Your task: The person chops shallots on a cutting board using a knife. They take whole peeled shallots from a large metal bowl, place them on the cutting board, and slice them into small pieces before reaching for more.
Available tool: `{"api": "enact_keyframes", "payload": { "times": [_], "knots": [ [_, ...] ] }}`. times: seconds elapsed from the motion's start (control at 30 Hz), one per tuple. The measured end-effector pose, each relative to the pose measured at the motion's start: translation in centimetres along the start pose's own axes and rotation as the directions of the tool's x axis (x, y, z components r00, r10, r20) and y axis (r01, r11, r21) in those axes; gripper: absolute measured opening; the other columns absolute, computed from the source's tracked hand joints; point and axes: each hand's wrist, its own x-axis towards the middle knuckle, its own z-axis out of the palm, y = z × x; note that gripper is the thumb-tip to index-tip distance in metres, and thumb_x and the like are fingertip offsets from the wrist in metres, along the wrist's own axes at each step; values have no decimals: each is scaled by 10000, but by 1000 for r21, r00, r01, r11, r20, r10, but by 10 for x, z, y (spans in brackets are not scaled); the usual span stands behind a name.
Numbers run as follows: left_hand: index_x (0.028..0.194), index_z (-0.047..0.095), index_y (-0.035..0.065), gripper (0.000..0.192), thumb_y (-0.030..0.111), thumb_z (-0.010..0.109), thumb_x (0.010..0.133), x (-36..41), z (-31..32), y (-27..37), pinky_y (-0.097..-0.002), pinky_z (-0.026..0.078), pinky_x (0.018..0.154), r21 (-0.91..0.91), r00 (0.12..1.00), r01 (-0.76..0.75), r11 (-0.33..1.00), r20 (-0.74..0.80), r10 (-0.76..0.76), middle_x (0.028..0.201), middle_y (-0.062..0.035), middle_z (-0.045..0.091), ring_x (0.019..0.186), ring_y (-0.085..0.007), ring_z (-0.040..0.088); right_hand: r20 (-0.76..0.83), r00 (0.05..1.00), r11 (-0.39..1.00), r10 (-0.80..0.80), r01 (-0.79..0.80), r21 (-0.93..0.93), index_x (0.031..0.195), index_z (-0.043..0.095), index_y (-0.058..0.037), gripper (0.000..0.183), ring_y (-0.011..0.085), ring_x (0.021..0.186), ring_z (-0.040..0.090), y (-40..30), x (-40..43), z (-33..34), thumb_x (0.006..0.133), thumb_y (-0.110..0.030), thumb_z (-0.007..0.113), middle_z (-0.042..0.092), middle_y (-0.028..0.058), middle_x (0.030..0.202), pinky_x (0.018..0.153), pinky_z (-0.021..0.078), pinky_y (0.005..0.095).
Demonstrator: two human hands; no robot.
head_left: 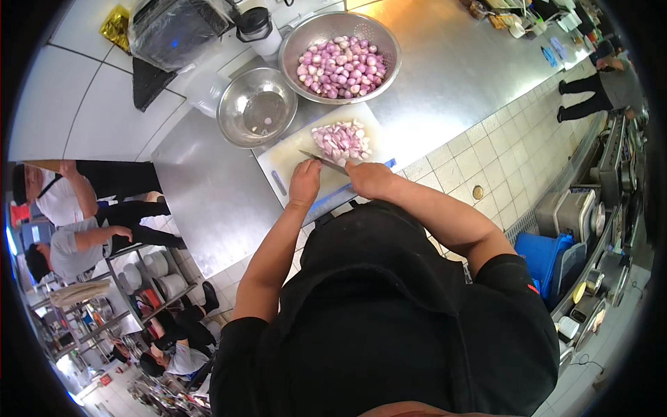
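A kitchen knife (327, 162) is gripped by its handle in my right hand (371, 180), and its blade points left across the white cutting board (272, 156). My left hand (304, 182) rests on the board with curled fingers, close to the near side of the blade; whether anything is under the fingers is hidden. Just beyond the blade lies a heap of cut shallots (341, 139). Behind the board stands a perforated steel colander (383, 49) filled with peeled whole shallots (341, 68). To its left a steel bowl (237, 112) contains a few small pieces.
The board lies on a stainless steel table (208, 208) whose front edge is close to my body. A black-lidded container (255, 26) and a plastic-wrapped appliance (180, 31) stand at the back. Several people are around, including a person (607, 88) at right. A blue bin (536, 255) stands behind me.
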Motion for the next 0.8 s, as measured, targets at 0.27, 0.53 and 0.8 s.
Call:
{"api": "enact_keyframes", "payload": {
  "times": [0.27, 0.53, 0.8],
  "knots": [
    [1074, 724, 38, 124, 95, 703, 966, 27, -24, 0, -443, 555, 921, -35, 1000, 16, 999, 18, -15, 1049, -147, 735, 1018, -363, 694, 4, 999, 995, 49, -49, 91, 1369, 535, 22, 396, 455, 1022, 743, -6, -9, -15, 998, -109, 489, 753, 291, 1066, 874, 576, 559],
    [1089, 761, 87, 179, 158, 723, 930, 259, -95, 17, -493, 521, 947, 371, 996, 5, 929, 79, -37, 1048, -156, 781, 1098, -385, 703, 65, 997, 963, -36, 18, 267, 1470, 500, 0, 472, 484, 1016, 720, 16, -23, 13, 1028, -163, 488, 738, 309, 1072, 897, 550, 570],
    [1105, 808, 129, 221, 194, 682, 935, 321, 1, -68, -504, 586, 934, 633, 849, -116, 766, 464, -254, 1164, -165, 792, 1118, -353, 758, -25, 1000, 962, 4, 3, 274, 1453, 498, 9, 541, 480, 1052, 722, 39, -5, 33, 948, -176, 556, 749, 285, 1080, 897, 564, 562]
  ]
}}
